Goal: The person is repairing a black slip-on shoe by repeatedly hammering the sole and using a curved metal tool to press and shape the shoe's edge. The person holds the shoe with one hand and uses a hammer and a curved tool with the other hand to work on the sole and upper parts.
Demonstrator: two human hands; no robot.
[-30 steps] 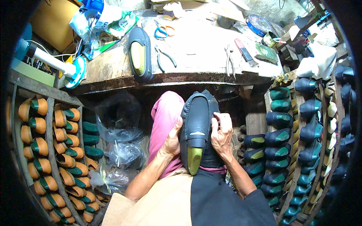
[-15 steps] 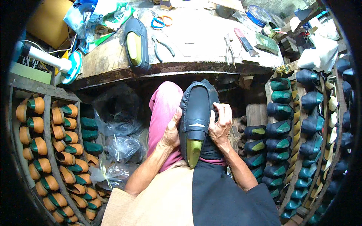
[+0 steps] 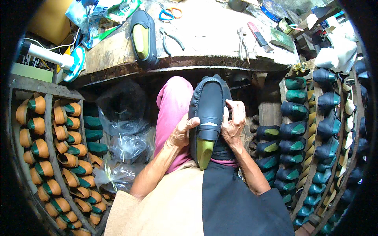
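Observation:
A dark navy loafer (image 3: 210, 100) rests on my lap, toe pointing away, with a yellow-green shoe last (image 3: 204, 151) showing at its heel opening. My left hand (image 3: 182, 133) holds the loafer's left side, thumb lying over its edge beside the strap. At the opposite edge, my right hand (image 3: 234, 122) has its fingers curled against the upper; their tips are partly hidden, and I cannot make out anything small between them. A matching loafer (image 3: 151, 39) with a last inside lies on the bench.
On the workbench (image 3: 197, 43) are pliers (image 3: 171, 41), scissors (image 3: 170, 14), pincers (image 3: 243, 44) and a red-handled knife (image 3: 260, 36). Tan shoes (image 3: 43, 147) fill a left rack; dark shoes (image 3: 291, 129) fill racks at right. Clear plastic bags (image 3: 128, 147) sit left of my legs.
My left thumb has lifted and come over the loafer's edge near the strap. The right hand stays at the right edge, fingers slightly shifted. The whole view has moved a little.

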